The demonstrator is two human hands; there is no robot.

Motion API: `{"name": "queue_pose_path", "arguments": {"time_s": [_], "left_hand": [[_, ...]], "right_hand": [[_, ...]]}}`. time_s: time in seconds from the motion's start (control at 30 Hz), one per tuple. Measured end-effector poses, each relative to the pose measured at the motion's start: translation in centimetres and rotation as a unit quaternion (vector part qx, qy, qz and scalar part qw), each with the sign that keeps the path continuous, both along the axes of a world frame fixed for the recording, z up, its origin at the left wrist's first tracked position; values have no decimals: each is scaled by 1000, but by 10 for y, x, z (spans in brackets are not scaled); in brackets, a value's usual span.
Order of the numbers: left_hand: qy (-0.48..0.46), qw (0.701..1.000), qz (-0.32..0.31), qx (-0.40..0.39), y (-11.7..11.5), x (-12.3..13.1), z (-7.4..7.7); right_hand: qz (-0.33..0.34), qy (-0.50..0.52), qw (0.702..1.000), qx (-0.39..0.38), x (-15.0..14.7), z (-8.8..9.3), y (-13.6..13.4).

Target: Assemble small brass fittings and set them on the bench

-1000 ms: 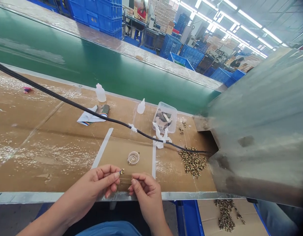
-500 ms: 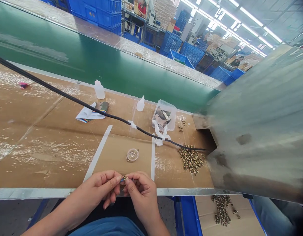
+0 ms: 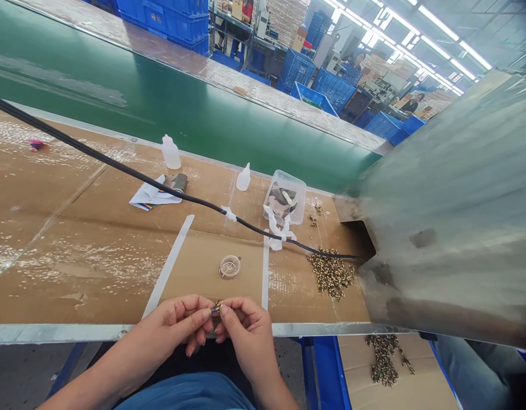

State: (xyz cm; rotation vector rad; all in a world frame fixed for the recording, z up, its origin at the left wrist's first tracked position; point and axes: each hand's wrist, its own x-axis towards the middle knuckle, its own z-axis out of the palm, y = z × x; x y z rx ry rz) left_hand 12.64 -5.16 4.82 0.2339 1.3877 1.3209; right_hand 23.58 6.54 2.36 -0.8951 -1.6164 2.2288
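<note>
At the table's front edge, my left hand (image 3: 172, 322) pinches a short striped wire end (image 3: 213, 310) between thumb and forefinger. My right hand (image 3: 245, 332) meets it, its fingertips pinching a tiny brass bead (image 3: 217, 307) at the wire's tip. Whether the bead sits on the wire is too small to tell. Just beyond my hands lies a round clear dish (image 3: 229, 266) holding a thin wire, out of reach of my fingers. A heap of brass beads (image 3: 331, 273) lies to the right on the cardboard table cover (image 3: 74, 267).
A black cable (image 3: 151, 182) crosses the table into a grey metal chute (image 3: 451, 210). A clear plastic box (image 3: 285, 196), white squeeze bottles (image 3: 171, 152) and folded paper (image 3: 154, 195) stand beyond. Behind runs a green conveyor belt (image 3: 117, 97). Blue crates (image 3: 297, 68) and distant co-workers lie further back.
My hands have come together at the wire end, and my right fingers now pinch the brass bead. A second ago they were apart. The view has drifted slightly.
</note>
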Motion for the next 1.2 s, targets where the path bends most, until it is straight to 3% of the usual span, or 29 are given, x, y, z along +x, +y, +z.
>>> {"name": "queue_pose_path", "arguments": {"time_s": [0.37, 1.2], "left_hand": [[24, 1000, 10, 11, 0, 0, -10], [32, 999, -10, -3, -3, 0, -8]], "right_hand": [[3, -8, 1000, 13, 0, 3, 1], [15, 10, 999, 43, 2, -2, 1]]}}
